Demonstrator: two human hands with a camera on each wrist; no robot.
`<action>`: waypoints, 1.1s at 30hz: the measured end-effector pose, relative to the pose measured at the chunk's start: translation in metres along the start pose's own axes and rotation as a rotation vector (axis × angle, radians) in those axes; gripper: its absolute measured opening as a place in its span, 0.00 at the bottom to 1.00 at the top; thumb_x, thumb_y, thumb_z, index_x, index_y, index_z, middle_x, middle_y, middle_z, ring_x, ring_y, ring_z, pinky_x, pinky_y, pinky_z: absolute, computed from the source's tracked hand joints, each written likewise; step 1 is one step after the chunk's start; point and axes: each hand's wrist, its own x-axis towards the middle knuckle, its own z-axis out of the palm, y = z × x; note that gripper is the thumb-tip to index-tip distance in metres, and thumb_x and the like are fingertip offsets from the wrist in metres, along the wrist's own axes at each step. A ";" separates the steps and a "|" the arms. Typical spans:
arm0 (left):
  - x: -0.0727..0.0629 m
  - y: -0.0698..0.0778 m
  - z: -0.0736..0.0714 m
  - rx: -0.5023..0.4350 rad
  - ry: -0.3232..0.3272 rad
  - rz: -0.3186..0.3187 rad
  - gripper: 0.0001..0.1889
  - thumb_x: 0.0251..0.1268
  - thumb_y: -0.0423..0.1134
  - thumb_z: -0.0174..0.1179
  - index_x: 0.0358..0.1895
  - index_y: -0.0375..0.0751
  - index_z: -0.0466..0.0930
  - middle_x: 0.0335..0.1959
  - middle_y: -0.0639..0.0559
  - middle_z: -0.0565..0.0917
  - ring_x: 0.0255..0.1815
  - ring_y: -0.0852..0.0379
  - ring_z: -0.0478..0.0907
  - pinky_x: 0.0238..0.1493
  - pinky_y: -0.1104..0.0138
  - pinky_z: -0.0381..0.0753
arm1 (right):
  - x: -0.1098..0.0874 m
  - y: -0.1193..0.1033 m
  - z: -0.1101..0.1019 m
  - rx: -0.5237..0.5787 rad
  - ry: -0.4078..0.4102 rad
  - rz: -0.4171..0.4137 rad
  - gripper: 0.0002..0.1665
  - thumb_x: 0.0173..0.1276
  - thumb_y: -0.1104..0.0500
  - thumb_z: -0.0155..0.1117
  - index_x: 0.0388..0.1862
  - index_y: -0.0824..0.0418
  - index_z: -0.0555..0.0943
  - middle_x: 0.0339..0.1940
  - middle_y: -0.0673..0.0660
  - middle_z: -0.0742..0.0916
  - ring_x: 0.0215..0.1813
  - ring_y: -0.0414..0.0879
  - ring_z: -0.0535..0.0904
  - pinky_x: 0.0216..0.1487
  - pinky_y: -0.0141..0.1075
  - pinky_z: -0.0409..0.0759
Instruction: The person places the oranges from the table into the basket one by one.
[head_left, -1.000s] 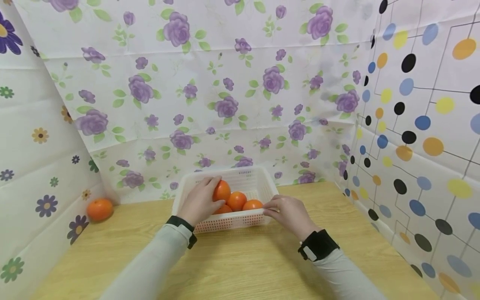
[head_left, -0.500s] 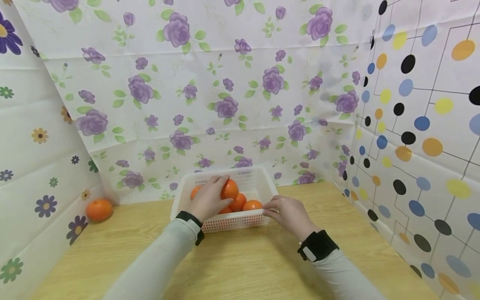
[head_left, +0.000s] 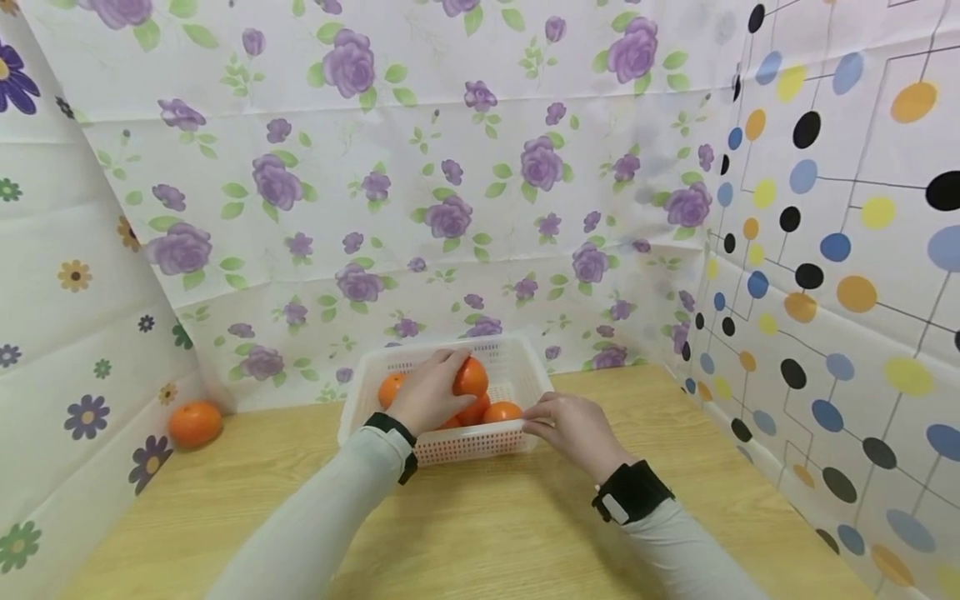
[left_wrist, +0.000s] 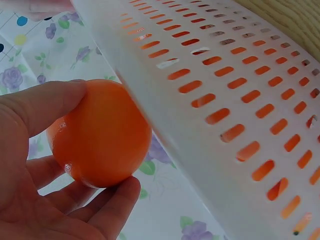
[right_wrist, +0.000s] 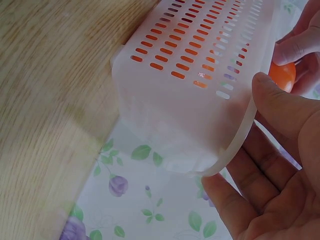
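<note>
A white perforated plastic basket (head_left: 480, 450) stands on the wooden table against the back cloth, with several oranges in it. My left hand (head_left: 429, 395) holds a glossy orange (left_wrist: 102, 132), its thumb on one side and its fingers on the other. In the head view that orange is over the others, just inside the basket. Another orange (head_left: 391, 389) lies at the basket's left end, partly behind the left hand. At the front right corner, my right hand (head_left: 573, 427) pinches the basket's rim (right_wrist: 242, 135) between thumb and fingers; beside it sits an orange (head_left: 502, 411).
One more orange (head_left: 195, 423) lies at the table's far left, by the flowered side cloth. A purple-rose cloth (head_left: 450, 217) hangs behind the basket, and a dotted cloth (head_left: 832, 333) borders the table on the right.
My left hand has moved rightward with the orange over the basket, uncovering an orange at the left end. The right hand keeps its hold on the rim.
</note>
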 end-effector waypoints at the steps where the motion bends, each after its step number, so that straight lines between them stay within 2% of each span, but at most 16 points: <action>1: 0.001 0.001 0.000 0.008 -0.004 0.004 0.42 0.74 0.43 0.76 0.86 0.45 0.67 0.79 0.41 0.74 0.70 0.37 0.79 0.73 0.42 0.78 | 0.000 0.000 0.000 -0.001 0.000 -0.003 0.09 0.71 0.53 0.81 0.47 0.52 0.96 0.40 0.45 0.92 0.41 0.40 0.87 0.45 0.39 0.87; 10: 0.013 0.012 0.000 0.029 -0.046 0.034 0.43 0.72 0.42 0.77 0.86 0.44 0.67 0.79 0.39 0.74 0.71 0.39 0.79 0.74 0.44 0.78 | -0.001 0.002 -0.002 0.007 0.008 -0.015 0.08 0.71 0.54 0.81 0.46 0.53 0.96 0.40 0.45 0.92 0.41 0.41 0.87 0.44 0.39 0.86; 19: 0.025 0.024 0.002 0.029 -0.102 0.013 0.41 0.74 0.43 0.75 0.86 0.46 0.67 0.78 0.41 0.76 0.67 0.41 0.81 0.73 0.45 0.79 | -0.001 0.002 -0.003 0.000 0.017 -0.038 0.07 0.71 0.54 0.81 0.45 0.53 0.97 0.39 0.45 0.92 0.40 0.40 0.87 0.42 0.37 0.85; 25: 0.035 0.031 0.009 0.084 -0.123 0.048 0.41 0.73 0.44 0.76 0.85 0.42 0.68 0.78 0.40 0.77 0.70 0.42 0.80 0.73 0.47 0.79 | -0.001 0.002 -0.001 -0.005 0.024 -0.047 0.07 0.71 0.53 0.82 0.45 0.52 0.97 0.38 0.44 0.92 0.39 0.40 0.86 0.42 0.37 0.85; 30: 0.041 0.040 0.013 0.078 -0.147 0.057 0.40 0.72 0.42 0.76 0.83 0.40 0.69 0.77 0.41 0.78 0.68 0.43 0.81 0.72 0.48 0.80 | -0.001 0.003 -0.001 -0.005 0.033 -0.065 0.07 0.70 0.54 0.82 0.45 0.52 0.97 0.37 0.43 0.91 0.37 0.38 0.84 0.40 0.35 0.83; 33: 0.044 0.043 0.015 0.073 -0.151 0.059 0.39 0.73 0.42 0.75 0.83 0.41 0.70 0.75 0.42 0.79 0.65 0.44 0.81 0.70 0.49 0.81 | -0.001 0.002 -0.001 -0.003 0.036 -0.072 0.07 0.70 0.54 0.82 0.44 0.52 0.97 0.38 0.44 0.91 0.38 0.39 0.86 0.41 0.35 0.84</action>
